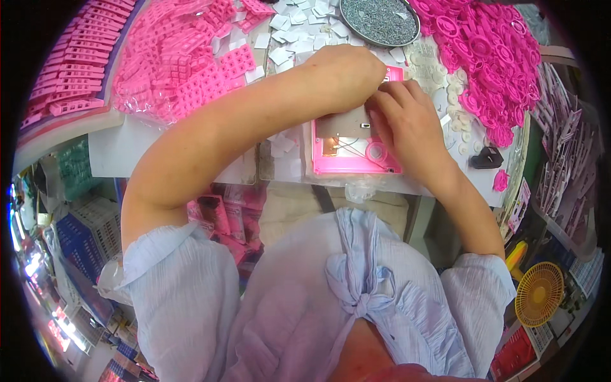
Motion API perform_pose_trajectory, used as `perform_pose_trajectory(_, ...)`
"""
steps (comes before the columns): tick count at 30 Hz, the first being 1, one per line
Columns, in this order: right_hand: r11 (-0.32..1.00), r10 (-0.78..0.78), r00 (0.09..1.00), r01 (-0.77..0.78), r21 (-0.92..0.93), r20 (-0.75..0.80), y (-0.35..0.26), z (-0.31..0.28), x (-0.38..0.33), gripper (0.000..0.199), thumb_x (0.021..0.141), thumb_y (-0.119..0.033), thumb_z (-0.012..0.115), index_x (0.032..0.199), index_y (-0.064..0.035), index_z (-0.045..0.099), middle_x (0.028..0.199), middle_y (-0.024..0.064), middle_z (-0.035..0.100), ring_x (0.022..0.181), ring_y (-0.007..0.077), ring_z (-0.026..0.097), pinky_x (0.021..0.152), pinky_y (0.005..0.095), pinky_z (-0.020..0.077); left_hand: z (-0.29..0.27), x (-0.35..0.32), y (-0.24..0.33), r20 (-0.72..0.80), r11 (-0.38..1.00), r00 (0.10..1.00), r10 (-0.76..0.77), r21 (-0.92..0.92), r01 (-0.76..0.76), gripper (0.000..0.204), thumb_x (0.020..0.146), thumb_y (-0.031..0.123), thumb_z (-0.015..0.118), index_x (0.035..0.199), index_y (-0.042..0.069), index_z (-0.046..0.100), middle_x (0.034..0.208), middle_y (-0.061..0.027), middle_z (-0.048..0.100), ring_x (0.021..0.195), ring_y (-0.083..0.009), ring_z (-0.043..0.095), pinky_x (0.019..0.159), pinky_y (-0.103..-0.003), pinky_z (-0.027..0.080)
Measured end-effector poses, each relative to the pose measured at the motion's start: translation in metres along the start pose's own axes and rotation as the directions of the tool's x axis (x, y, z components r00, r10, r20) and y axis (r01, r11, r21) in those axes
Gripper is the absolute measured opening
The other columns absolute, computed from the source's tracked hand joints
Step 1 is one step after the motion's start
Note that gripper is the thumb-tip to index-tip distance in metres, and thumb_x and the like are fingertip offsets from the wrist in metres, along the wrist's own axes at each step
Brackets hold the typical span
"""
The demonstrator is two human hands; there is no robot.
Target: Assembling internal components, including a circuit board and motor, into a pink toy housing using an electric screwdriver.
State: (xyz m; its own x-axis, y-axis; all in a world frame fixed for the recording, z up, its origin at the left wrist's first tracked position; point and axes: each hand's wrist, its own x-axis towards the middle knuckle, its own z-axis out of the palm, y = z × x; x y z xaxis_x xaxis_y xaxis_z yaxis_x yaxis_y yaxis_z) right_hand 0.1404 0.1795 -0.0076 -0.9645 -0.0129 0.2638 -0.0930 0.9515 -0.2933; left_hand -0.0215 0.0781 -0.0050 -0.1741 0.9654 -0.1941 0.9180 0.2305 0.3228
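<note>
On the white table [121,149], pink rectangular case [356,162] lying flat, long axis crosswise, both hands [407,118] touching.

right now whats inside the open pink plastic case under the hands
Inside the open pink plastic case: a grey rectangular board, thin wires and a round pink ring. The left hand and right hand cover its upper right part.

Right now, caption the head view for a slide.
Both hands, left hand and right hand, work on a pink housing.
</note>
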Motion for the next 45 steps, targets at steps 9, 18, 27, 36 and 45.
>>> perform_pose_trajectory(9,0.957,-0.005,0.970,-0.066,0.284,0.243,0.024,-0.024,0.009,0.022,0.084,-0.008,0.069,0.105,-0.0045,0.067,0.112,0.0107,0.062,0.104,0.0324,0.055,0.089,0.0412,0.0495,-0.024,-0.024,-0.030,-0.484,0.948,0.817,-0.313,-0.208,0.240,0.025,0.086,0.027,0.069,0.092,0.003,0.072,0.083,-0.0141,0.072,0.076,-0.0307,0.070,0.070,-0.041,0.054)
perform_pose_trajectory(18,0.998,-0.050,0.994,0.046,0.040,0.101,0.009,-0.018,-0.006,0.017,0.082,-0.011,0.070,0.099,-0.0061,0.072,0.110,0.0079,0.065,0.104,0.0298,0.058,0.086,0.0401,0.0517,0.014,-0.035,-0.027,-0.640,0.945,0.758,-0.125,-0.309,-0.105,0.016,0.083,0.019,0.075,0.088,0.003,0.073,0.084,-0.0099,0.073,0.077,-0.0262,0.068,0.078,-0.041,0.051)
perform_pose_trajectory(27,0.805,0.262,0.965,-0.236,0.544,0.031,0.002,-0.013,0.016,0.013,0.085,-0.015,0.072,0.092,-0.0040,0.070,0.092,0.0100,0.068,0.084,0.0290,0.065,0.073,0.0377,0.0524,0.029,-0.063,0.010,-0.706,0.963,0.694,-0.138,-0.260,-0.072,0.012,0.079,0.014,0.080,0.087,0.007,0.072,0.081,-0.0055,0.071,0.074,-0.0226,0.065,0.076,-0.036,0.045)
perform_pose_trajectory(36,0.970,0.022,0.997,-0.003,0.243,-0.076,-0.003,-0.023,0.016,0.031,0.080,-0.009,0.070,0.110,-0.0098,0.070,0.097,0.0075,0.068,0.088,0.0290,0.064,0.074,0.0381,0.0550,0.034,-0.068,0.006,-0.756,0.988,0.653,0.049,-0.059,-0.142,0.018,0.076,0.009,0.079,0.090,0.011,0.067,0.082,-0.0022,0.067,0.075,-0.0219,0.063,0.078,-0.038,0.040)
perform_pose_trajectory(45,0.979,-0.161,0.913,0.196,0.059,-0.374,0.057,0.056,0.171,0.033,0.077,-0.002,0.062,0.110,-0.0075,0.066,0.091,0.0114,0.064,0.086,0.0326,0.065,0.073,0.0452,0.0524,0.037,-0.081,0.006,-0.643,0.963,0.766,0.017,-0.196,-0.186,0.020,0.080,0.007,0.076,0.099,0.010,0.070,0.089,-0.0036,0.070,0.081,-0.0232,0.065,0.081,-0.039,0.043)
